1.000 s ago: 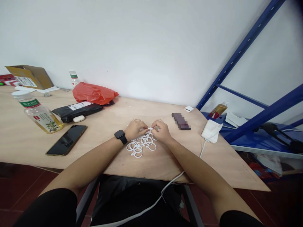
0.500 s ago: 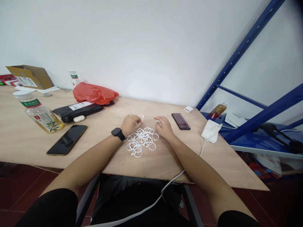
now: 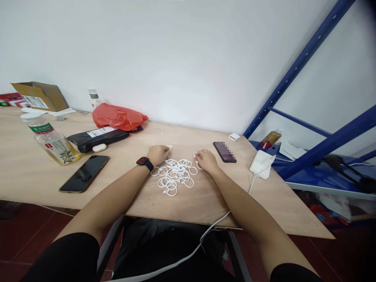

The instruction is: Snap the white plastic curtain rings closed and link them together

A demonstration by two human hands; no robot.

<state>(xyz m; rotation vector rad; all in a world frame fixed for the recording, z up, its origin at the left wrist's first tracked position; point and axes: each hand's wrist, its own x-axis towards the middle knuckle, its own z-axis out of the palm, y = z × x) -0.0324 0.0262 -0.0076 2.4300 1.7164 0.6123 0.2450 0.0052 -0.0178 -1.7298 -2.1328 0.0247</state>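
On the wooden table (image 3: 199, 203) lies a loose pile of thin white rings (image 3: 176, 172), several with a small knob on them. My left hand (image 3: 158, 154), with a dark watch on its wrist, is at the pile's far left edge. Its fingers are pinched on a white ring (image 3: 169, 147), which mostly hides behind the fingertips. At the far right edge of the pile, my right hand (image 3: 207, 159) pinches a white ring (image 3: 195, 154) between thumb and fingers. Another white loop (image 3: 198, 165) shows under that hand; whether it is held I cannot tell.
To the left are a phone (image 3: 84, 173), a drink bottle (image 3: 52, 139), a black parcel (image 3: 98, 139), a white earbud case (image 3: 99, 147) and a red bag (image 3: 117, 116). A second phone (image 3: 225, 152), a white adapter (image 3: 262, 164) with its cable, and blue shelving (image 3: 320, 143) stand right.
My left hand has drawn slightly left with its ring. The right hand has turned palm down and closed its fingers near the pile's right edge.
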